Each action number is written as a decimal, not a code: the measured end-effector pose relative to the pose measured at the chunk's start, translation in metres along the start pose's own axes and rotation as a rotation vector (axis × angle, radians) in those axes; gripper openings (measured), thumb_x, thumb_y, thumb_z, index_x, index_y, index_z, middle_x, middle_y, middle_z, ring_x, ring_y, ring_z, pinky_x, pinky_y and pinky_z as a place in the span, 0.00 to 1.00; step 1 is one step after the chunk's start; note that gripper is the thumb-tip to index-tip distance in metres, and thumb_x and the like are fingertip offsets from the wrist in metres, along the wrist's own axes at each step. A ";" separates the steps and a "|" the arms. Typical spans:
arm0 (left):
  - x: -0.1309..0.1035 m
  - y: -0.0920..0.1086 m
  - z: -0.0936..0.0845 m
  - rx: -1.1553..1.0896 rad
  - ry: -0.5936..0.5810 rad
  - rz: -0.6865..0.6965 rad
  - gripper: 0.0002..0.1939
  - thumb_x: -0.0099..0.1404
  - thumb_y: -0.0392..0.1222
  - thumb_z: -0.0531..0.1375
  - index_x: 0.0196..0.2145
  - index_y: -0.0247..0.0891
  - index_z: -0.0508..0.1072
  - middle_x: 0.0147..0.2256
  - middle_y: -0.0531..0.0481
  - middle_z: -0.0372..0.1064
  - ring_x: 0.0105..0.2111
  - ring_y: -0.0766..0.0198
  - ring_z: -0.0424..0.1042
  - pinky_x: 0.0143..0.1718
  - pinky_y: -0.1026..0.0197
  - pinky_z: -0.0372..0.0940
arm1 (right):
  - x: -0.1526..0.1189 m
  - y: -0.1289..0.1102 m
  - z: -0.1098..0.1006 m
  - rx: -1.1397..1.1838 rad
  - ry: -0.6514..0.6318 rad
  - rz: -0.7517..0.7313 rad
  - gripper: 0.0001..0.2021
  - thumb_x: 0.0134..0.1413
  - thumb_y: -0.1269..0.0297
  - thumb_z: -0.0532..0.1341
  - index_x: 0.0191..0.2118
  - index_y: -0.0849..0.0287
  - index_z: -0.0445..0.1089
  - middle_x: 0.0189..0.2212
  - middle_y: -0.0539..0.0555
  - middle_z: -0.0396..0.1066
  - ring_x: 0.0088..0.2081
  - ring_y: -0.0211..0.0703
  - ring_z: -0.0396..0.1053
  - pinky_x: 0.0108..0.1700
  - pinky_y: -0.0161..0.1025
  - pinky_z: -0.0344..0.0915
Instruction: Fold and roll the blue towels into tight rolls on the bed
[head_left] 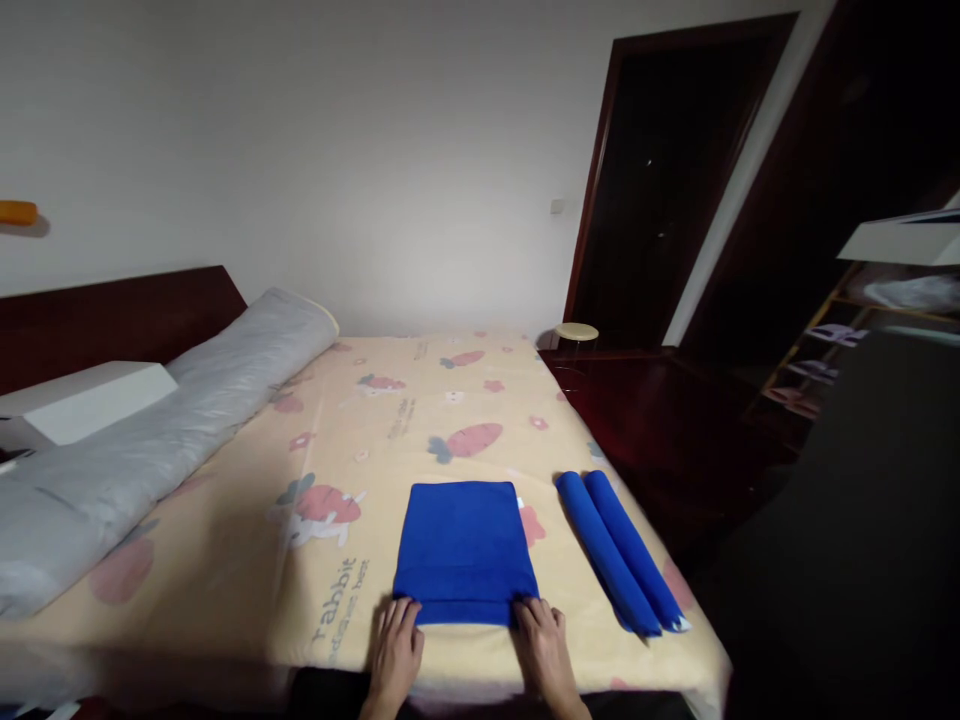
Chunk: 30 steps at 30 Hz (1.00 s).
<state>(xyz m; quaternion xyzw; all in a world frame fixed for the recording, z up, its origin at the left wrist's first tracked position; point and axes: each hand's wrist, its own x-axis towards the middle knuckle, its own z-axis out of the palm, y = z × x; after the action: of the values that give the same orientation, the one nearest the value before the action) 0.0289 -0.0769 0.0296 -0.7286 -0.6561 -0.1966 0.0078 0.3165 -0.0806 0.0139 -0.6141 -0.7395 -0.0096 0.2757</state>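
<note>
We note left hand [395, 648] and right hand [541, 640] pinching the folded blue towel [465, 552] at its near corners — two rolled towels [619, 548] just right, long grey bolster [161, 425] well left, on the bed [390, 440].

I am seeing a folded towel [465, 550] showing solid royal blue, and two rolled towels [619, 550] showing the same blue. The bed sheet [390, 420] is showing pale yellow with pink carrots and rabbits; the bolster [187, 410] is looking grey.
</note>
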 end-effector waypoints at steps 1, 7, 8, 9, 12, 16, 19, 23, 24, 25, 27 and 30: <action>-0.002 -0.001 -0.001 -0.002 -0.001 0.003 0.22 0.61 0.30 0.50 0.47 0.47 0.75 0.49 0.51 0.74 0.52 0.58 0.69 0.56 0.54 0.61 | -0.003 0.003 -0.002 0.008 0.002 -0.010 0.18 0.56 0.76 0.50 0.46 0.51 0.71 0.40 0.54 0.73 0.41 0.46 0.68 0.45 0.44 0.59; 0.003 0.001 -0.007 -0.041 -0.041 -0.034 0.24 0.59 0.28 0.51 0.47 0.47 0.75 0.49 0.51 0.75 0.53 0.57 0.68 0.58 0.49 0.57 | -0.007 0.006 -0.011 -0.014 -0.044 -0.018 0.21 0.54 0.71 0.54 0.52 0.51 0.69 0.48 0.56 0.72 0.49 0.51 0.66 0.50 0.49 0.57; 0.005 0.001 -0.009 -0.048 -0.058 -0.033 0.25 0.58 0.27 0.50 0.47 0.47 0.75 0.48 0.51 0.75 0.53 0.58 0.68 0.58 0.49 0.56 | -0.004 0.005 -0.013 -0.019 -0.057 -0.011 0.20 0.53 0.72 0.53 0.51 0.51 0.70 0.47 0.56 0.73 0.48 0.51 0.66 0.49 0.48 0.56; 0.009 0.001 -0.011 -0.053 -0.077 -0.029 0.24 0.59 0.27 0.49 0.46 0.47 0.75 0.47 0.52 0.76 0.52 0.58 0.69 0.58 0.49 0.56 | 0.000 0.005 -0.015 -0.021 -0.072 -0.006 0.20 0.53 0.73 0.53 0.49 0.52 0.71 0.45 0.56 0.73 0.46 0.50 0.66 0.49 0.48 0.56; 0.021 0.005 -0.020 -0.046 -0.138 -0.023 0.22 0.60 0.28 0.49 0.43 0.47 0.75 0.43 0.52 0.76 0.50 0.59 0.69 0.58 0.49 0.53 | 0.014 0.004 -0.021 -0.007 -0.144 0.022 0.17 0.50 0.75 0.53 0.42 0.53 0.74 0.41 0.54 0.74 0.44 0.48 0.66 0.49 0.46 0.55; 0.042 0.012 -0.031 0.031 -0.257 -0.068 0.19 0.61 0.31 0.49 0.42 0.45 0.75 0.44 0.51 0.76 0.51 0.59 0.68 0.58 0.51 0.51 | 0.034 0.004 -0.025 0.036 -0.240 0.075 0.18 0.50 0.74 0.52 0.44 0.57 0.73 0.41 0.55 0.73 0.45 0.49 0.65 0.50 0.45 0.54; 0.057 0.015 -0.030 0.067 -0.297 -0.086 0.19 0.61 0.33 0.49 0.43 0.43 0.75 0.45 0.49 0.77 0.51 0.58 0.69 0.57 0.51 0.51 | 0.045 0.005 -0.025 0.041 -0.248 0.085 0.21 0.52 0.74 0.50 0.49 0.58 0.70 0.42 0.55 0.73 0.44 0.49 0.65 0.48 0.44 0.55; 0.070 0.015 -0.021 0.095 -0.318 -0.123 0.22 0.61 0.32 0.49 0.48 0.41 0.75 0.47 0.45 0.77 0.52 0.56 0.70 0.58 0.47 0.50 | 0.050 0.003 -0.021 -0.035 -0.195 0.097 0.16 0.50 0.75 0.52 0.40 0.56 0.72 0.39 0.55 0.72 0.43 0.50 0.65 0.48 0.45 0.55; 0.070 0.016 -0.019 0.101 -0.320 -0.134 0.23 0.60 0.32 0.49 0.50 0.40 0.74 0.49 0.44 0.76 0.53 0.55 0.69 0.58 0.46 0.49 | 0.049 0.001 -0.019 -0.054 -0.168 0.098 0.15 0.49 0.75 0.52 0.39 0.56 0.73 0.40 0.55 0.72 0.43 0.50 0.66 0.49 0.45 0.55; 0.070 0.017 -0.016 0.108 -0.320 -0.142 0.24 0.60 0.32 0.49 0.51 0.39 0.73 0.51 0.43 0.75 0.55 0.54 0.68 0.59 0.45 0.49 | 0.048 -0.001 -0.016 -0.068 -0.137 0.093 0.16 0.49 0.75 0.53 0.40 0.55 0.73 0.40 0.55 0.72 0.44 0.50 0.66 0.49 0.46 0.55; 0.067 0.022 -0.010 0.113 -0.304 -0.145 0.26 0.61 0.31 0.49 0.54 0.39 0.72 0.55 0.42 0.71 0.58 0.53 0.64 0.61 0.45 0.48 | 0.045 -0.008 -0.006 -0.078 -0.069 0.055 0.18 0.49 0.75 0.53 0.44 0.54 0.72 0.43 0.55 0.73 0.46 0.51 0.66 0.52 0.47 0.54; 0.057 0.036 0.005 0.063 -0.262 -0.095 0.25 0.63 0.32 0.48 0.55 0.43 0.71 0.58 0.47 0.69 0.61 0.56 0.61 0.63 0.50 0.49 | 0.039 -0.025 0.015 -0.045 0.004 -0.035 0.20 0.53 0.74 0.53 0.50 0.52 0.70 0.46 0.54 0.73 0.48 0.50 0.67 0.55 0.47 0.54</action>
<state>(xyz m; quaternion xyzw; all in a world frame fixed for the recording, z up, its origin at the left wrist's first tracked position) 0.0688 -0.0263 0.0506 -0.7154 -0.6912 -0.0793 -0.0643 0.2838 -0.0462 0.0261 -0.6071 -0.7492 -0.0325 0.2629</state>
